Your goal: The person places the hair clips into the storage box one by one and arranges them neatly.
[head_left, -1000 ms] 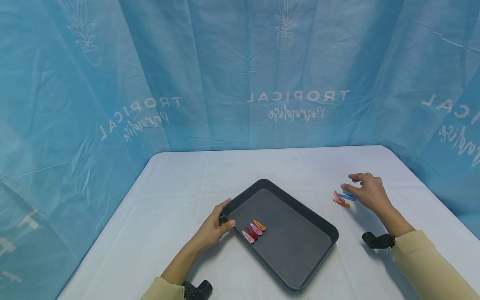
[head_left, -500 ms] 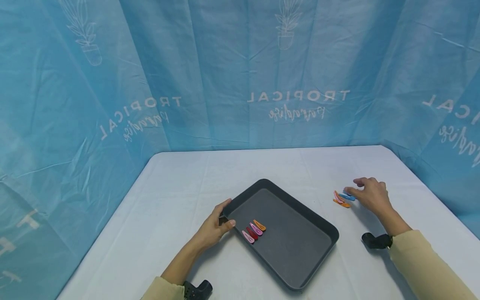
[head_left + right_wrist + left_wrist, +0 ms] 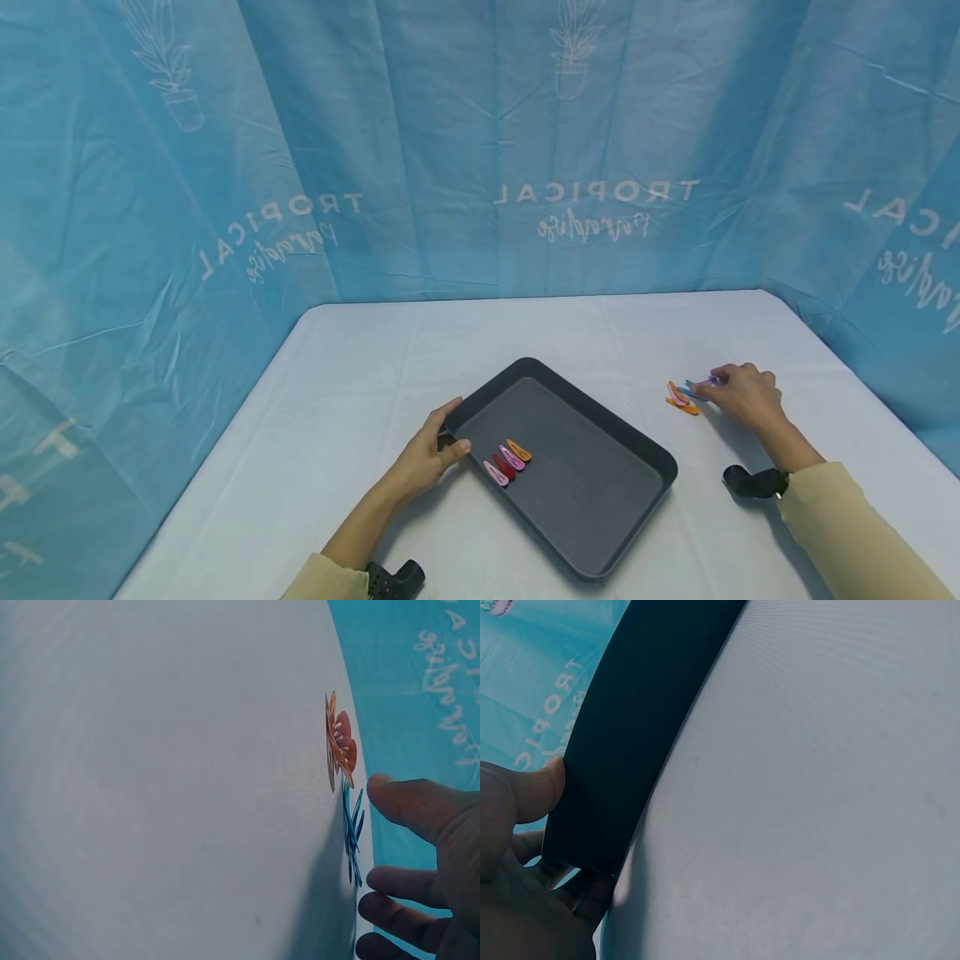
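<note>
My left hand (image 3: 429,454) grips the near left corner of a dark grey baking tray (image 3: 592,417), thumb over the rim. In the left wrist view the tray's outer wall (image 3: 630,742) lies between thumb and fingers. Several snap hair clips, including a red one (image 3: 504,467) and an orange one (image 3: 519,451), lie in a row inside the tray. At the right, my right hand (image 3: 750,396) is over a small pile with orange clips (image 3: 682,407) and blue clips (image 3: 352,836). Its thumb and fingers are apart; a purple clip (image 3: 716,381) shows between them.
A white cloth (image 3: 420,350) covers the table under the tray and the clip pile. Blue printed curtains (image 3: 450,150) hang along the back and both sides. Black wrist cameras (image 3: 753,482) are strapped to both wrists.
My right hand has moved slightly right and lower in the head view, down toward the pile, and a purple clip now shows by its fingertips. The left hand and tray have stayed still.
</note>
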`<state>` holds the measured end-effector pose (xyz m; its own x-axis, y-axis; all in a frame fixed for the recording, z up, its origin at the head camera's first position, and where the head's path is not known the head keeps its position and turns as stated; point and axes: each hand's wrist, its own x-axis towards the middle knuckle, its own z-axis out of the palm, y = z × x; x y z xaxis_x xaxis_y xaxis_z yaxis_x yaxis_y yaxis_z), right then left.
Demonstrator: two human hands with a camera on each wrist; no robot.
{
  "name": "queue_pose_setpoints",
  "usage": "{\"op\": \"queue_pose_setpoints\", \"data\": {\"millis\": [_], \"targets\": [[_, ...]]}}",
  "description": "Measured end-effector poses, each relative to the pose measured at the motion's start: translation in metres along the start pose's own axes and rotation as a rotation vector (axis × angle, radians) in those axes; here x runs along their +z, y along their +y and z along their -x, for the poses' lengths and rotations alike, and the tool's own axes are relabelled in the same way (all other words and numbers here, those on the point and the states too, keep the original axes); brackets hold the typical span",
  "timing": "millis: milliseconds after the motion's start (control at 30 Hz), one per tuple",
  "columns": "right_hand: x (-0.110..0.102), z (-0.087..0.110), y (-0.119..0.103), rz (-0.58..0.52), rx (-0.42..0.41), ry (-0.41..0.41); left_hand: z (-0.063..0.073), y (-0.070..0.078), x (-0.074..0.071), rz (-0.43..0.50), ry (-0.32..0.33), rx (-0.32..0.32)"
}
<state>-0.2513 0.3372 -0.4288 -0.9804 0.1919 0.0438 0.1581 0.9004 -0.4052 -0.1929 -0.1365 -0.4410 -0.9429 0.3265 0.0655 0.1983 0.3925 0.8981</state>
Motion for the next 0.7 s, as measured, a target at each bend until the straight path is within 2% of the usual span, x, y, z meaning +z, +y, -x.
{"op": "queue_pose_setpoints", "data": {"millis": [100, 333, 700], "targets": [[-0.0004, 0.0018, 0.0008, 0.010, 0.018, -0.006, 0.0005, -0.0007, -0.0006, -0.004, -0.009, 0.033], [-0.0006, 0.0040, 0.0027, 0.030, 0.037, -0.013, -0.0003, 0.0012, 0.0002, 0.037, 0.000, -0.030], [0.0049, -0.0029, 0.0038, 0.054, 0.032, 0.000, -0.0014, 0.0005, 0.0006, 0.030, 0.003, -0.032]]}}
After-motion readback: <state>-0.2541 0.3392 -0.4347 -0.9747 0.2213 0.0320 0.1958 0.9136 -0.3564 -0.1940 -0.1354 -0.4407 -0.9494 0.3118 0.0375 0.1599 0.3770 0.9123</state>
